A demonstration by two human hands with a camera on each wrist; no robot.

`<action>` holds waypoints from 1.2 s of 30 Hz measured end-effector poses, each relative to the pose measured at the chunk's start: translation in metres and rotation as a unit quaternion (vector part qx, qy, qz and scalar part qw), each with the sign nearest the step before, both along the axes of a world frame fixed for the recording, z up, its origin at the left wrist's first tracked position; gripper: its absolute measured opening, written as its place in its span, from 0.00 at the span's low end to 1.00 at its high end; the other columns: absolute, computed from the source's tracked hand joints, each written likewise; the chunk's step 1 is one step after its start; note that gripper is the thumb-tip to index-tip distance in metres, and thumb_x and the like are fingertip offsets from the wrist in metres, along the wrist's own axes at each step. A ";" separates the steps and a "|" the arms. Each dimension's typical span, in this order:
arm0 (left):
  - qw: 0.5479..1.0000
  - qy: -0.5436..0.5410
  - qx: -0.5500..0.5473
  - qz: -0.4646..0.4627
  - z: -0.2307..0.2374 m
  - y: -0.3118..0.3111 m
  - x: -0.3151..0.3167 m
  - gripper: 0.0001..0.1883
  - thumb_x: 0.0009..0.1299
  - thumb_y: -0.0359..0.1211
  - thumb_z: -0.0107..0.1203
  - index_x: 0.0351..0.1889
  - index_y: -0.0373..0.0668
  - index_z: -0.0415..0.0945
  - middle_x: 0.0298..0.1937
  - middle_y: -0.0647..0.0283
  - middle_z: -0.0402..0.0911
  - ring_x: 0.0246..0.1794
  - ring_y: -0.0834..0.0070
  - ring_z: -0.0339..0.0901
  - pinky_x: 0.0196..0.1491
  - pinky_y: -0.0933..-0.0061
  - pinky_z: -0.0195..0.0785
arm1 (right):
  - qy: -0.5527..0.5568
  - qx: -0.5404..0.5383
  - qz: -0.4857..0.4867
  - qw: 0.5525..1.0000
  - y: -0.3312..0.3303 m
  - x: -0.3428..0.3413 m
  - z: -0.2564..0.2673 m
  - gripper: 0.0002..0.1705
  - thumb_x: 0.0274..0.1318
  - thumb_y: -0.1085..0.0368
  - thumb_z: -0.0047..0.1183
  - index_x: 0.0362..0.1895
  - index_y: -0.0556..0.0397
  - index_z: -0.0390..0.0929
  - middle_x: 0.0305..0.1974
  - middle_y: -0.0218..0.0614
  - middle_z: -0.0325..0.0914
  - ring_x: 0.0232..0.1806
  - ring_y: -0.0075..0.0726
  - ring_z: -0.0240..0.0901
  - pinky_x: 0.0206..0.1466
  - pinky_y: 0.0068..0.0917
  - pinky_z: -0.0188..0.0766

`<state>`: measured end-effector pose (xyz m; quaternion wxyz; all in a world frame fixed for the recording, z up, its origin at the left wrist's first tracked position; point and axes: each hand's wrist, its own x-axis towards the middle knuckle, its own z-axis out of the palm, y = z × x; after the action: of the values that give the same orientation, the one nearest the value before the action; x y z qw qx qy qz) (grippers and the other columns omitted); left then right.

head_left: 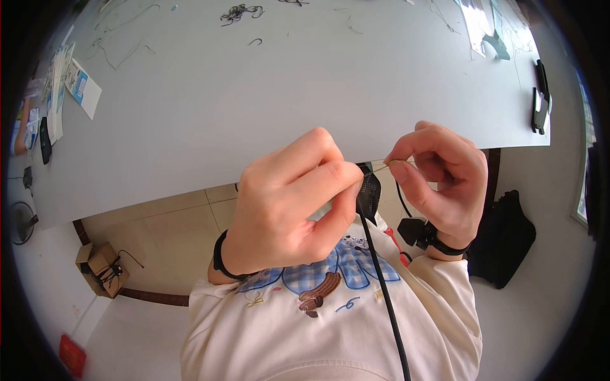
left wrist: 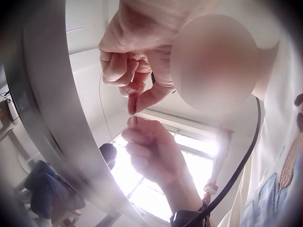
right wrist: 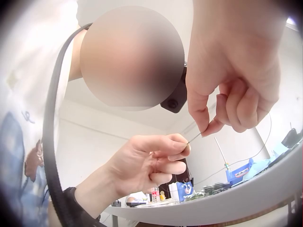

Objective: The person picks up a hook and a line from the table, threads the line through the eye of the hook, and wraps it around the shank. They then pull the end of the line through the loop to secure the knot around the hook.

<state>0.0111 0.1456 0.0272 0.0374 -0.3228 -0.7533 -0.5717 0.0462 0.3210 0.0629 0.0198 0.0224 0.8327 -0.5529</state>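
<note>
In the head view, both hands are raised just off the table's near edge. The left hand (head_left: 292, 197) pinches a thin line (head_left: 376, 170) between thumb and forefinger, and the right hand (head_left: 445, 174) pinches it a short way off. Seen from the left wrist, the left hand (left wrist: 142, 52) is above the right hand (left wrist: 158, 151), their fingertips nearly touching. In the right wrist view a short dark piece (right wrist: 194, 138) spans from the left hand (right wrist: 142, 163) to the right hand (right wrist: 236, 80), and a thin strand loops beyond. Fingers hide the ends of the piece.
On the white table (head_left: 190, 114) lie a dark tangle (head_left: 238, 14), a small curved piece (head_left: 255, 42), loose threads, cards (head_left: 82, 87) at the left and a black object (head_left: 540, 101) at the right. A black cord (head_left: 384, 286) hangs over the shirt. A cardboard box (head_left: 101, 270) stands on the floor.
</note>
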 end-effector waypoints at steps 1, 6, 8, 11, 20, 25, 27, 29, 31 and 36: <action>1.000 0.003 -0.001 -0.001 0.000 0.000 0.000 0.11 0.40 0.16 0.50 0.22 0.37 0.74 0.20 0.64 0.67 0.16 0.78 0.63 0.18 0.80 0.52 | -0.001 0.001 0.002 1.000 0.001 0.000 0.000 0.04 0.37 0.75 0.54 0.24 0.56 0.74 0.16 0.24 0.67 0.14 0.15 0.47 0.17 0.18 0.42; 1.000 -0.005 0.002 0.002 0.000 -0.001 0.000 0.11 0.42 0.14 0.51 0.23 0.36 0.75 0.20 0.64 0.69 0.16 0.79 0.63 0.18 0.81 0.53 | -0.033 0.015 -0.004 0.999 0.006 -0.003 0.004 0.03 0.38 0.74 0.54 0.23 0.56 0.74 0.15 0.24 0.63 0.14 0.15 0.47 0.17 0.18 0.42; 1.000 -0.008 -0.001 0.002 0.000 -0.001 0.000 0.11 0.42 0.14 0.52 0.23 0.36 0.76 0.20 0.64 0.70 0.16 0.79 0.63 0.18 0.82 0.53 | -0.027 0.009 0.030 0.999 0.012 -0.004 0.004 0.03 0.39 0.73 0.55 0.22 0.56 0.74 0.13 0.25 0.60 0.14 0.16 0.47 0.18 0.18 0.42; 1.000 -0.006 -0.014 0.000 0.000 -0.002 0.000 0.11 0.43 0.14 0.53 0.23 0.36 0.76 0.20 0.64 0.70 0.16 0.80 0.64 0.18 0.82 0.54 | 0.014 -0.007 0.063 0.998 0.020 -0.003 0.001 0.03 0.39 0.72 0.55 0.21 0.57 0.73 0.14 0.25 0.60 0.14 0.16 0.48 0.18 0.18 0.42; 1.000 -0.008 -0.013 -0.002 0.000 0.000 0.003 0.12 0.42 0.13 0.53 0.23 0.36 0.76 0.20 0.65 0.70 0.15 0.81 0.64 0.17 0.82 0.53 | 0.060 -0.077 -0.031 0.995 0.008 -0.003 -0.006 0.03 0.44 0.74 0.53 0.22 0.58 0.73 0.14 0.23 0.64 0.13 0.12 0.48 0.17 0.16 0.39; 1.000 0.007 -0.007 -0.003 -0.001 -0.001 0.002 0.13 0.41 0.13 0.52 0.23 0.37 0.76 0.19 0.65 0.69 0.15 0.79 0.65 0.17 0.81 0.53 | 0.078 -0.041 -0.030 0.996 0.008 -0.006 -0.008 0.03 0.45 0.73 0.53 0.23 0.58 0.74 0.13 0.23 0.64 0.14 0.13 0.49 0.18 0.16 0.41; 1.000 0.005 -0.006 -0.003 -0.001 0.000 0.002 0.12 0.40 0.14 0.52 0.23 0.37 0.76 0.19 0.65 0.69 0.15 0.78 0.65 0.17 0.81 0.53 | 0.081 -0.038 -0.027 0.996 0.008 -0.006 -0.008 0.03 0.46 0.73 0.53 0.23 0.58 0.74 0.14 0.24 0.65 0.14 0.13 0.50 0.19 0.16 0.43; 1.000 0.001 -0.006 -0.002 0.000 0.000 0.002 0.12 0.40 0.14 0.52 0.23 0.37 0.76 0.19 0.65 0.69 0.15 0.78 0.65 0.17 0.80 0.53 | 0.074 -0.046 -0.037 0.995 0.007 -0.004 -0.007 0.01 0.44 0.74 0.53 0.25 0.59 0.75 0.19 0.28 0.70 0.18 0.19 0.57 0.25 0.17 0.54; 1.000 -0.001 -0.005 0.000 0.000 0.000 0.002 0.12 0.40 0.14 0.52 0.22 0.37 0.76 0.19 0.65 0.68 0.15 0.78 0.65 0.17 0.80 0.53 | 0.108 -0.001 -0.048 0.993 0.003 -0.006 -0.009 0.06 0.44 0.71 0.52 0.28 0.61 0.75 0.24 0.33 0.72 0.26 0.24 0.61 0.30 0.21 0.57; 1.000 -0.001 -0.010 -0.008 0.001 -0.002 0.000 0.12 0.40 0.15 0.52 0.22 0.37 0.76 0.19 0.65 0.69 0.15 0.79 0.65 0.17 0.80 0.53 | 0.248 0.136 -0.022 0.959 0.005 -0.003 -0.007 0.13 0.37 0.69 0.54 0.32 0.60 0.76 0.31 0.39 0.75 0.39 0.36 0.66 0.40 0.30 0.65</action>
<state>0.0115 0.1432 0.0285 0.0285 -0.3282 -0.7568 -0.5646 0.0428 0.3262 0.0556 -0.2026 -0.0941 0.8780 -0.4233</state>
